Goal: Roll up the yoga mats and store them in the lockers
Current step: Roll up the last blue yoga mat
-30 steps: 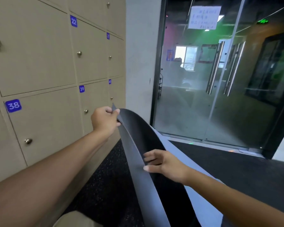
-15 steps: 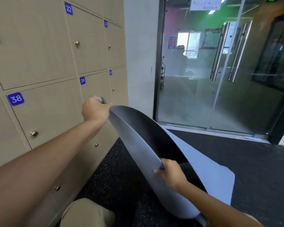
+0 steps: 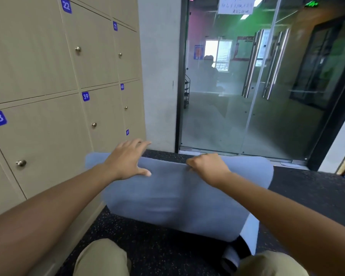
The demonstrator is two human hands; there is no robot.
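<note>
Evidently the blue-grey yoga mat [image 3: 177, 198] is light and floppy: your left hand [image 3: 127, 160] lies spread flat on it, your right hand [image 3: 206, 166] pinches its far edge, so grip both far corners.

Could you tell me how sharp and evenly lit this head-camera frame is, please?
Head view: wide-angle bending curves the lockers; the yoga mat and both hands, left and right, look slightly motion-soft; the glass door is hazy with reflections.
</note>
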